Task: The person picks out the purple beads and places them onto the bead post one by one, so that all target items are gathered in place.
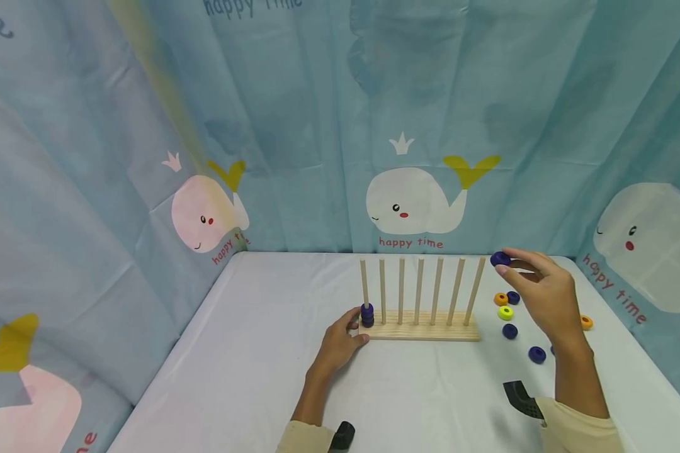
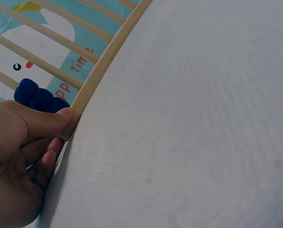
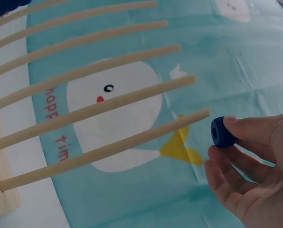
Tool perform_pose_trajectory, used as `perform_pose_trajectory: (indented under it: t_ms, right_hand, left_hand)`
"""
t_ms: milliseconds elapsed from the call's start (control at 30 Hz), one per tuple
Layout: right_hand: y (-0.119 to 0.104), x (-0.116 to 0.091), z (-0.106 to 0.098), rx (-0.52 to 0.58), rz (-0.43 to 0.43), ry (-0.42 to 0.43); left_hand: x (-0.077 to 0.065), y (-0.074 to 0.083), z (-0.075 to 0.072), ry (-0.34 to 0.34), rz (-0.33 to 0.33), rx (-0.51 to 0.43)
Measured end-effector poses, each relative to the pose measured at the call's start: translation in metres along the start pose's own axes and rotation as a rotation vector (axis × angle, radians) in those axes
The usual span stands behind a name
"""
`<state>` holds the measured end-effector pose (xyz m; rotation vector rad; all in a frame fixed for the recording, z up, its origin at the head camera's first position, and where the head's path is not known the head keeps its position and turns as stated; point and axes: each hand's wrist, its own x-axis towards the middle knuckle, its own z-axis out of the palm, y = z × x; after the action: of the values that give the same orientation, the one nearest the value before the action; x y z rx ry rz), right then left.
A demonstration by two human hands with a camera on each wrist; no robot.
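A wooden peg rack (image 1: 425, 328) with several upright dowels stands on the white table. Three dark blue beads (image 1: 367, 315) are stacked at the foot of its leftmost dowel. My left hand (image 1: 338, 341) grips the left end of the base, and in the left wrist view the thumb (image 2: 61, 118) lies along the base's edge beside the stack. Between thumb and fingertips, my right hand (image 1: 549, 292) pinches another blue bead (image 3: 222, 132). That bead is held just off the tip of the rightmost dowel (image 3: 198, 115), its hole facing the dowel in the right wrist view.
Loose beads lie right of the rack: an orange bead (image 1: 501, 299), a yellow bead (image 1: 505, 313), several blue ones such as the blue bead (image 1: 537, 355), and another orange bead (image 1: 586, 322) beyond the right forearm. A light blue whale-print curtain (image 1: 317, 126) hangs behind the table.
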<state>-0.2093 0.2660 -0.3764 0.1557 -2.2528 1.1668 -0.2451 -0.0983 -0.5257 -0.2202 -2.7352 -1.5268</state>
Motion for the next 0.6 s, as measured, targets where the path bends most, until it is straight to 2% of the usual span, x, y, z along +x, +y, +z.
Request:
perform_pose_trajectory:
  t_ms: [600]
  right_hand:
    - [-0.0097, 0.0013, 0.0091, 0.042, -0.043, 0.004]
  left_hand:
    - [0.0005, -0.0005, -0.0004, 0.000, 0.005, -0.009]
